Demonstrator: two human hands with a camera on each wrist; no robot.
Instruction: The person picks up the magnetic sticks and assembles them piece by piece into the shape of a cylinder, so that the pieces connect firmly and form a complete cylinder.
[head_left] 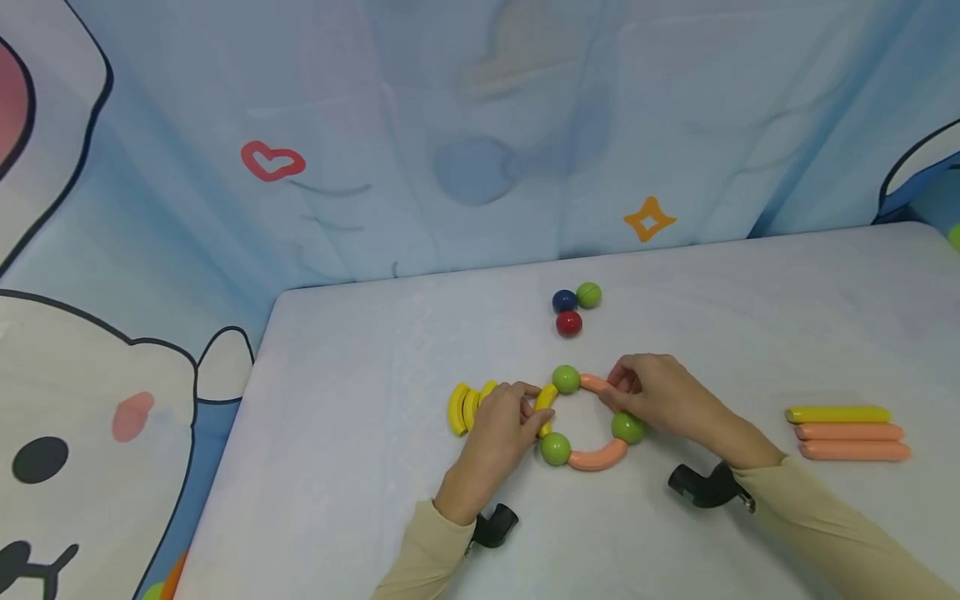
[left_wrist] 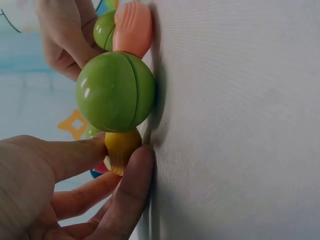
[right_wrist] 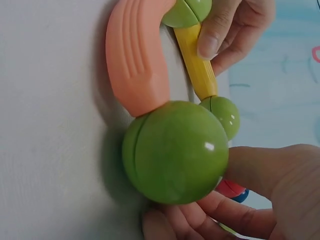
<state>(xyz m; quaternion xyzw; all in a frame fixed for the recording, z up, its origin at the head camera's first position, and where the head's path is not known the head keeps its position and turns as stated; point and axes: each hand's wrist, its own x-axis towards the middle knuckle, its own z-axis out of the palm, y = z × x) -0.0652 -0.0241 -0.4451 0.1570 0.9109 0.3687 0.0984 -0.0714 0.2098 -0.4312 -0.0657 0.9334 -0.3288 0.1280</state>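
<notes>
A ring of green balls joined by curved magnetic-looking rods lies on the table: one ball [head_left: 566, 379] at the top, one [head_left: 555, 448] lower left, one [head_left: 627, 427] at the right. My left hand [head_left: 504, 425] pinches the yellow curved rod [head_left: 547, 398] on the ring's left side between thumb and fingers. At the upper right, my right hand [head_left: 663, 396] holds the orange curved rod [head_left: 595, 382], partly hidden by the fingers. Another orange curved rod [head_left: 598, 457] forms the bottom. In the right wrist view, the near green ball [right_wrist: 175, 152] covers that hand's grip.
Several yellow curved rods [head_left: 458, 408] lie left of the ring, partly behind the left hand. Blue [head_left: 565, 301], green [head_left: 589, 294] and red [head_left: 568, 323] balls sit together farther back. One straight yellow rod [head_left: 838, 414] and two straight orange rods [head_left: 855, 451] lie at the right.
</notes>
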